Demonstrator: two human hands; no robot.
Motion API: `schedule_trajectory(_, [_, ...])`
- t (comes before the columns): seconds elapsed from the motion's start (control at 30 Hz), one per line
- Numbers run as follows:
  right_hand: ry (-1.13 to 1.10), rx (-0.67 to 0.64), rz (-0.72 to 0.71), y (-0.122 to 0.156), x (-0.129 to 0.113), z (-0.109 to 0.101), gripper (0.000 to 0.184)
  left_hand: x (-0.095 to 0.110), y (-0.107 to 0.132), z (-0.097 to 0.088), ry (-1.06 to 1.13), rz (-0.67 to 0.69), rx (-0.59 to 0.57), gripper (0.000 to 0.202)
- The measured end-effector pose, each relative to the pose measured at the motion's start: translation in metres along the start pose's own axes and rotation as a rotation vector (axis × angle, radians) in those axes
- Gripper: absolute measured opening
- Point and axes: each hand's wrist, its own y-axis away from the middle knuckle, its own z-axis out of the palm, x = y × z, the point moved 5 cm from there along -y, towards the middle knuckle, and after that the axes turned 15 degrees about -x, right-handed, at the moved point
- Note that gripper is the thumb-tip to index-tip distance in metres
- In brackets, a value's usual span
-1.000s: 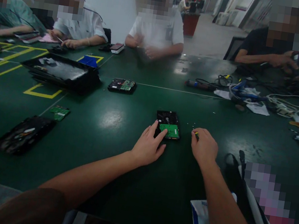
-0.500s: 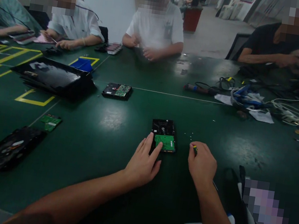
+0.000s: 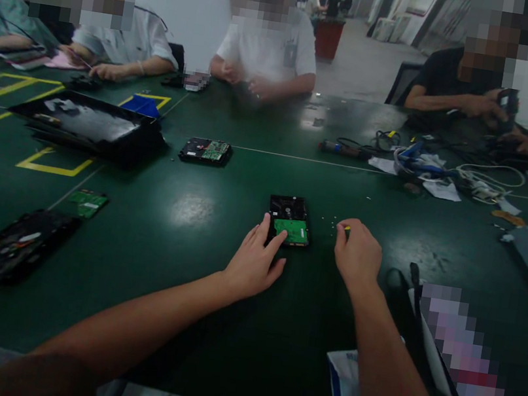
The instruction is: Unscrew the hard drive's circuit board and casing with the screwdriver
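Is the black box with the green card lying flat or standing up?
Lying flat. The hard drive rests on the table, its green board facing up, with the left hand at its near corner.

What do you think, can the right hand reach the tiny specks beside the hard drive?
Probably yes: the right hand lies just beside the tiny specks, only bare table between them, though it pinches a yellow-tipped tool.

A single view sits on the person's head; it faces forward and down over the green table (image 3: 206, 322); the left hand (image 3: 254, 266) and right hand (image 3: 358, 258) lie near, just below centre; seated people (image 3: 267, 46) line the far edge, well apart; the wide lens bends the outer margins.
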Motion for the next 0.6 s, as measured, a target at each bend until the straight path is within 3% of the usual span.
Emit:
schedule_trajectory(0.17, [-0.046, 0.174, -0.061, -0.004, -0.01, -0.035, 0.019, 0.001, -0.003, -0.005, 0.021, -0.043, -0.014, 0.056])
schedule_trajectory(0.27, [-0.091, 0.174, -0.125, -0.005, -0.019, -0.047, 0.019, 0.004, -0.01, -0.011, 0.057, -0.1, -0.014, 0.053])
schedule_trajectory(0.6, [-0.16, 0.002, -0.15, -0.025, -0.023, -0.041, 0.018, 0.011, -0.025, -0.013, 0.095, -0.247, 0.089, 0.049])
